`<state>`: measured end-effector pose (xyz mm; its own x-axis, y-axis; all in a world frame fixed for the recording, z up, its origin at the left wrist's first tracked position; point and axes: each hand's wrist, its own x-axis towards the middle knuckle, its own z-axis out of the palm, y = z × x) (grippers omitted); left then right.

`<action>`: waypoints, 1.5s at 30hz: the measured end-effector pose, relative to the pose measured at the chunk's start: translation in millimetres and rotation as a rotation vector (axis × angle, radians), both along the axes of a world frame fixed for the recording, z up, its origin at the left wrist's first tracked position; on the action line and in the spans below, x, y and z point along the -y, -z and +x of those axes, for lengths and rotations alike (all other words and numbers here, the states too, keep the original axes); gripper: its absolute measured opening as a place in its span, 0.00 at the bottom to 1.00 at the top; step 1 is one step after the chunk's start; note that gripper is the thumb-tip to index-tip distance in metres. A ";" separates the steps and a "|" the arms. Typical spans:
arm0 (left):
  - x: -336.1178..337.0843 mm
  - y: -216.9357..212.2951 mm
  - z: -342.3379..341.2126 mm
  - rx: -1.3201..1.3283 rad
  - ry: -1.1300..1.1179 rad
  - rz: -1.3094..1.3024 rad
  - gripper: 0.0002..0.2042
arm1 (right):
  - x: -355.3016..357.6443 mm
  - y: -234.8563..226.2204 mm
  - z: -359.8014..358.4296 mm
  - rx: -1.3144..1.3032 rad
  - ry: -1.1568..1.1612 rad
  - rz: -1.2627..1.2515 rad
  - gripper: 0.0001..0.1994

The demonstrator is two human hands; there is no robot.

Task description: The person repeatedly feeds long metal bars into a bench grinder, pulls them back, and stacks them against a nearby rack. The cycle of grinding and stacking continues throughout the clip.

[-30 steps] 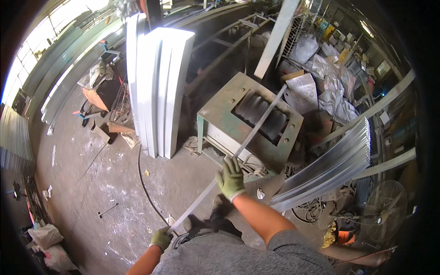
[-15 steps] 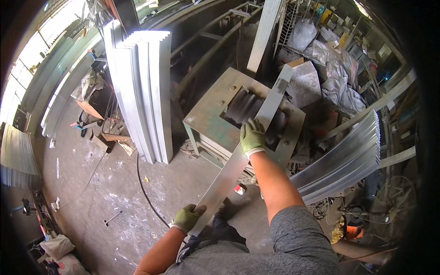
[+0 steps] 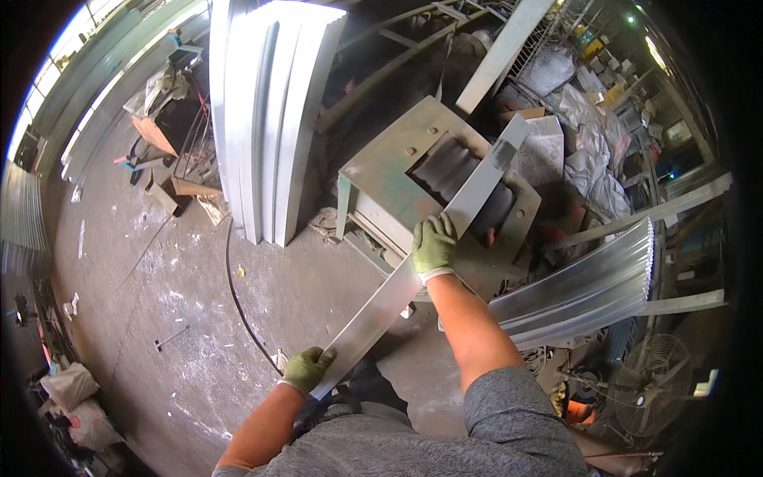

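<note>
A long, flat aluminium-coloured metal bar [image 3: 373, 322] runs slantwise from my waist across the top of a worn green-grey machine [image 3: 380, 171]. In the machine's top opening sits a dark ribbed roller [image 3: 450, 168], and the bar's far half crosses over this opening. My left hand [image 3: 308, 370], in a pale green glove, is closed round the bar's near end, thumb on top. Gloved the same way, my right hand [image 3: 435, 245] lies flat on the bar at the machine's near edge, fingers stretched out. The bar's underside is hidden.
Tall bright metal profiles [image 3: 266, 119] stand upright left of the machine. More long bars [image 3: 580, 278] lie stacked at the right, near a caged fan [image 3: 653, 381]. A black cable [image 3: 232, 274] crosses the floor. Crumpled plastic sheeting [image 3: 592, 151] is heaped behind the machine.
The view has shifted, so the surroundings sit differently in the picture. Both hands keep their places on the bar, which still lies across the machine; its own movement is hard to tell.
</note>
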<state>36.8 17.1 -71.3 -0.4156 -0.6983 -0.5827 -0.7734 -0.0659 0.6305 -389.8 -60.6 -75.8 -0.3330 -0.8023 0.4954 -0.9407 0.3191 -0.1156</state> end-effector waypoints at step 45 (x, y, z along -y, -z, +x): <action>-43.9 21.5 180.2 0.033 0.179 -0.142 0.33 | -67.9 16.3 159.1 0.240 -0.237 0.152 0.23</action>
<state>217.0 61.0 -92.8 -0.5226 -0.6908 -0.4997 -0.7853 0.1618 0.5976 -230.7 7.3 -92.0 -0.2213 -0.9295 0.2951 -0.9424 0.1260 -0.3100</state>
